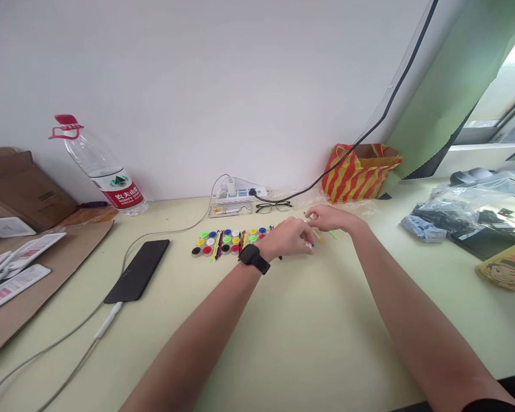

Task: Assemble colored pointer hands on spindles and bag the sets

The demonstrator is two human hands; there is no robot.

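Reaching forward over the pale table (292, 320), I have both hands close together near the striped bag (347, 180); the left hand (290, 236), a black watch (254, 258) on its wrist, has curled fingers, with a small white-and-blue piece (309, 245) at their tips, though I cannot tell whether they grip it; the right hand (327, 217) has its fingers bent toward the left, and I cannot tell whether it grips anything; a green piece (333, 234) shows just beside it; to the left of my left hand, coloured discs (226, 240) lie in rows, thin coloured sticks (217, 246) between the groups; eyeglasses (273, 206) lie behind, near a white power strip (241, 194); well apart on my left lies a black phone (139, 272).
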